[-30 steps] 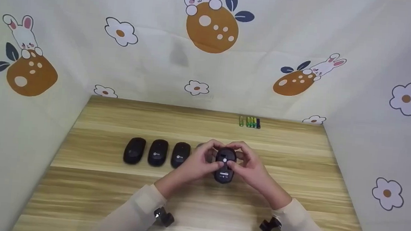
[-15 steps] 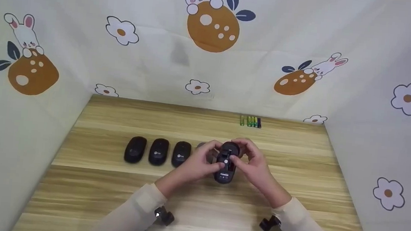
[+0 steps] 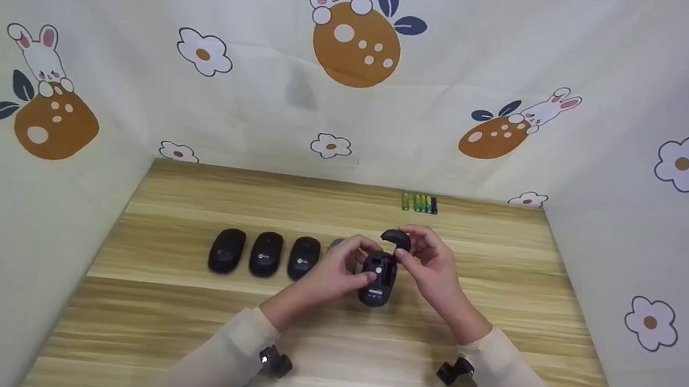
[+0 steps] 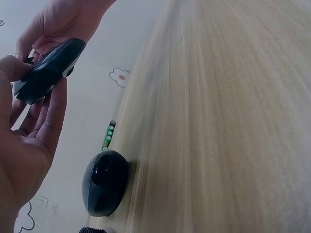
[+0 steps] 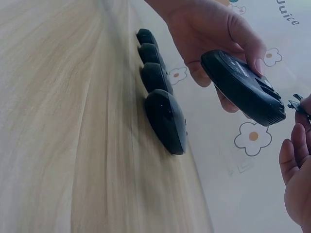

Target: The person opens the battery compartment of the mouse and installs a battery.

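Observation:
My left hand [image 3: 343, 265] grips a black computer mouse [image 3: 376, 291], turned underside up, with its thumb on the base. A long slot lies bare in that underside. Just apart from the mouse's far end, my right hand [image 3: 436, 262] pinches a curved black cover [image 3: 400, 238] between thumb and fingers. In the right wrist view a gap shows between the mouse body [image 5: 240, 87] and the cover piece [image 5: 296, 105]. The left wrist view has the mouse [image 4: 48, 73] held in the air above the table.
Black mice [image 3: 265, 255] stand in a row left of my hands; a greyish one [image 3: 336, 241] is mostly hidden behind my left hand. Several small batteries [image 3: 423, 204] lie near the table's back edge. Patterned cloth [image 3: 252, 110] walls in the wooden table [image 3: 498, 294].
The cover was on the mouse, then slid away from its far end; now it is off, and my right hand has moved up and right with it. My left hand stays nearly still.

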`<action>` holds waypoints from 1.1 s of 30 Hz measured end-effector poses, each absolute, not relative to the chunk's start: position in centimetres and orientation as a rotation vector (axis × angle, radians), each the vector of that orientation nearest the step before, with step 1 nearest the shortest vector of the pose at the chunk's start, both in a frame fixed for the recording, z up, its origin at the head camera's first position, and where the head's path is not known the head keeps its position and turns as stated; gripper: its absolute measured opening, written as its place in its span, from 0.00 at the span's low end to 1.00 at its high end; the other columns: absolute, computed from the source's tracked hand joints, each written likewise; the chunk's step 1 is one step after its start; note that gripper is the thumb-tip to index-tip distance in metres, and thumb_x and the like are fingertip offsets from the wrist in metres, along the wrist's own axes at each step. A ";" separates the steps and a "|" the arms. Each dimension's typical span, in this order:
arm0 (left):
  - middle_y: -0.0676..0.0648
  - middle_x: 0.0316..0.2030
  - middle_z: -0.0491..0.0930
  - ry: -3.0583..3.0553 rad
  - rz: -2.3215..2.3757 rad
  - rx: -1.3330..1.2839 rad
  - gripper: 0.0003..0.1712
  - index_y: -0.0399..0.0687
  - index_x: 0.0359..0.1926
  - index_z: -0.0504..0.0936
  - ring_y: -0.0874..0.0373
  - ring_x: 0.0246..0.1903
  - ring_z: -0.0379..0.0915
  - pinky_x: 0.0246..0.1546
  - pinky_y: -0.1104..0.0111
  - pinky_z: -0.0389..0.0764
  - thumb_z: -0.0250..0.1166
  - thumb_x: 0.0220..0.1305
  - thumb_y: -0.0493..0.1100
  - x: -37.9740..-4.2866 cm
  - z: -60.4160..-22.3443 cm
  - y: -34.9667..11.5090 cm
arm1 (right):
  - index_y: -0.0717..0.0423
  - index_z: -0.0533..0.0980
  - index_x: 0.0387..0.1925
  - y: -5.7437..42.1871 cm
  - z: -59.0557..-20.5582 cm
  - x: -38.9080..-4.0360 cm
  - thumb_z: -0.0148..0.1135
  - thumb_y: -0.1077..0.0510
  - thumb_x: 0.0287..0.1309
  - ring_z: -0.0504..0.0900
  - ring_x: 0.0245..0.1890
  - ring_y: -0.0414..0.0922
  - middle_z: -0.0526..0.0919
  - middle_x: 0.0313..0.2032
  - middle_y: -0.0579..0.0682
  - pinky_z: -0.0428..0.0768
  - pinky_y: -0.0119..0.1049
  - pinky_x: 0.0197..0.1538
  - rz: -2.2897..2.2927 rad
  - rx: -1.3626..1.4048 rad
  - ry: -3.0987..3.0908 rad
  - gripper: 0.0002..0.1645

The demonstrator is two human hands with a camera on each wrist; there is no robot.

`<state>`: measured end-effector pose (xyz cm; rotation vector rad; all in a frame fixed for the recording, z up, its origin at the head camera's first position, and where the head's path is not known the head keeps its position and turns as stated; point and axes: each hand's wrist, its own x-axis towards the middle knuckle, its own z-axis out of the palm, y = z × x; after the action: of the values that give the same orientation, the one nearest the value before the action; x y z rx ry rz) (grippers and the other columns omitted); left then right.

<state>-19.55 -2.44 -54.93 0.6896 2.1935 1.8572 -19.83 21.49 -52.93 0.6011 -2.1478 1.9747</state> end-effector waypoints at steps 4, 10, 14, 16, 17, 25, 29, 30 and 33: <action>0.47 0.55 0.81 2.187 1.861 0.694 0.26 0.51 0.64 0.81 0.50 0.50 0.81 0.41 0.61 0.91 0.75 0.67 0.37 -19.6 -55.0 -2.5 | 0.68 0.81 0.60 21.7 -52.8 -20.1 0.70 0.74 0.69 0.83 0.37 0.44 0.85 0.37 0.54 0.89 0.35 0.45 1.987 0.605 -2.137 0.20; 0.45 0.56 0.80 2.169 1.878 0.706 0.26 0.50 0.63 0.81 0.48 0.50 0.81 0.42 0.60 0.92 0.75 0.66 0.36 -19.7 -55.2 -2.5 | 0.70 0.81 0.59 22.5 -52.7 -20.6 0.69 0.74 0.70 0.85 0.35 0.43 0.87 0.35 0.53 0.88 0.33 0.42 1.985 0.625 -2.147 0.18; 0.45 0.57 0.78 2.160 1.885 0.704 0.26 0.50 0.63 0.81 0.48 0.51 0.81 0.42 0.60 0.92 0.75 0.65 0.35 -19.7 -55.2 -2.5 | 0.71 0.81 0.57 23.3 -52.9 -21.2 0.68 0.75 0.69 0.85 0.35 0.42 0.87 0.34 0.52 0.87 0.31 0.41 1.981 0.608 -2.151 0.17; 0.45 0.57 0.78 2.156 1.891 0.699 0.26 0.50 0.63 0.82 0.48 0.51 0.81 0.41 0.60 0.92 0.75 0.66 0.35 -19.8 -55.2 -2.5 | 0.72 0.81 0.57 23.8 -53.0 -21.5 0.68 0.75 0.68 0.85 0.34 0.41 0.87 0.34 0.51 0.86 0.31 0.40 1.976 0.592 -2.158 0.17; 0.45 0.57 0.78 2.151 1.895 0.693 0.26 0.50 0.63 0.82 0.49 0.51 0.80 0.41 0.60 0.92 0.75 0.66 0.35 -19.8 -55.2 -2.5 | 0.73 0.81 0.57 24.0 -53.0 -21.7 0.68 0.76 0.68 0.85 0.34 0.41 0.87 0.34 0.51 0.87 0.31 0.40 1.979 0.585 -2.162 0.17; 0.45 0.56 0.78 2.126 1.909 0.658 0.26 0.50 0.63 0.82 0.50 0.51 0.80 0.42 0.60 0.92 0.75 0.66 0.34 -19.8 -55.3 -2.6 | 0.73 0.82 0.57 26.3 -53.7 -23.5 0.69 0.75 0.68 0.85 0.35 0.41 0.87 0.35 0.52 0.87 0.30 0.41 1.985 0.511 -2.229 0.18; 0.45 0.57 0.78 2.138 1.902 0.651 0.26 0.50 0.63 0.82 0.50 0.51 0.80 0.43 0.60 0.92 0.75 0.66 0.34 -19.8 -55.2 -2.6 | 0.73 0.83 0.58 27.4 -54.2 -24.4 0.70 0.75 0.68 0.85 0.35 0.41 0.87 0.35 0.51 0.87 0.29 0.41 1.976 0.472 -2.255 0.18; 0.45 0.57 0.78 2.139 1.902 0.650 0.26 0.50 0.63 0.82 0.50 0.51 0.80 0.43 0.59 0.92 0.75 0.66 0.34 -19.8 -55.2 -2.6 | 0.73 0.83 0.58 27.6 -54.2 -24.6 0.70 0.75 0.68 0.85 0.35 0.41 0.87 0.35 0.51 0.86 0.29 0.41 1.969 0.462 -2.263 0.18; 0.46 0.58 0.78 2.129 1.912 0.640 0.26 0.51 0.63 0.83 0.49 0.52 0.80 0.44 0.58 0.92 0.75 0.65 0.34 -19.9 -55.2 -2.6 | 0.74 0.83 0.58 28.2 -54.5 -25.3 0.70 0.76 0.67 0.84 0.33 0.40 0.87 0.34 0.52 0.85 0.28 0.39 1.957 0.432 -2.283 0.18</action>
<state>-19.85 -2.58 -55.20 0.6396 2.1292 1.9117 -25.31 28.21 -54.52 0.4324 -2.2825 1.9569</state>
